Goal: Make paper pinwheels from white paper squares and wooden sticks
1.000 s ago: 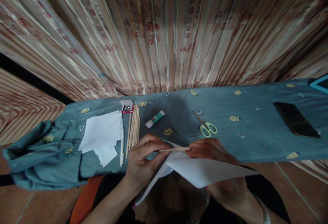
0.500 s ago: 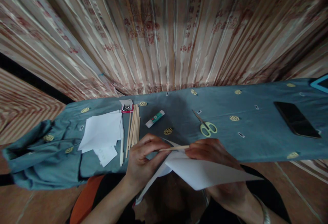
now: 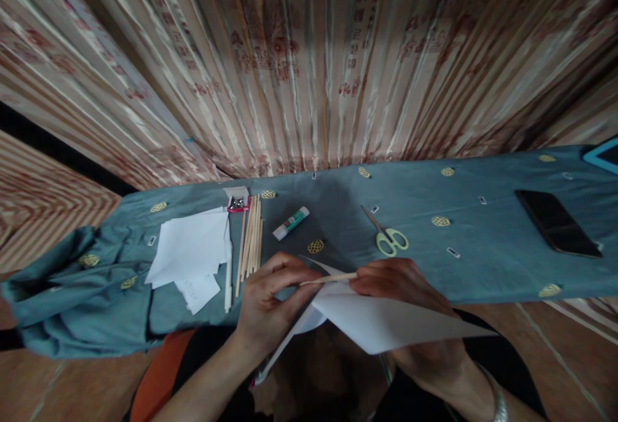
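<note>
"Curtain (image 3: pixel 309 55) at the back. What stands before it?"

"The cloth-covered desk (image 3: pixel 492 261). Its far edge runs along the curtain; its near edge passes about under the hands, so the work hangs partly past it."

"And what spans that near edge?"

"A folded sheet of white paper (image 3: pixel 386 322), its broad flap angled toward the near side and reaching far out to the right. A stack of paper (image 3: pixel 190 248) lies off to the left."

"Which hand is nearer?"

"Neither; both are on the work. The left hand (image 3: pixel 268 300) comes from the left, the right hand (image 3: pixel 398 279) from the right, its lower part behind the flap."

"Room around them?"

"Rightward, the desk stretches on to the phone (image 3: pixel 555 222), well apart. Leftward is tighter: the bundle of sticks (image 3: pixel 250 238) lies just beside the left hand. Ahead are the scissors (image 3: pixel 383 234) and the glue stick (image 3: pixel 291 223), near the knuckles."

"And the smallest piece?"

"1 wooden stick (image 3: pixel 335 278), bridging the gap between the 2 hands, long axis left to right. The left thumb and forefinger pinch 1 end; the right fingers curl over the other. Paper shows on both sides of it; whether they touch, I cannot tell."
</note>
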### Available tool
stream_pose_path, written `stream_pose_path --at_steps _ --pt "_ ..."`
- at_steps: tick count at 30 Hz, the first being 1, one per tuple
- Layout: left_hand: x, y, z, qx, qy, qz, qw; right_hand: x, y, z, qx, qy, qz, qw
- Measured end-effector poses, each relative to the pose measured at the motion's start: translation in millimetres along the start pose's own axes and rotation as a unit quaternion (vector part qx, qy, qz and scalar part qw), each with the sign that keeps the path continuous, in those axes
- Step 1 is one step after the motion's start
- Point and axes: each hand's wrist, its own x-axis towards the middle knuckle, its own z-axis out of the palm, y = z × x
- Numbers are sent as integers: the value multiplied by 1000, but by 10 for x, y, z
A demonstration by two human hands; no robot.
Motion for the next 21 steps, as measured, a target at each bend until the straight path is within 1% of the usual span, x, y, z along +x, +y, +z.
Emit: stream_pose_path --at_steps 8,17,21 --pt "-9 3 7 0 7 0 1000 -17 8 0 4 -4 -1 1000" --pt "-18 11 1 15 15 -9 1000 -33 0 10 6 -13 24 1000" --pt "-10 34 -13 26 10 1 1000 -2 -17 -4 10 -17 25 999"
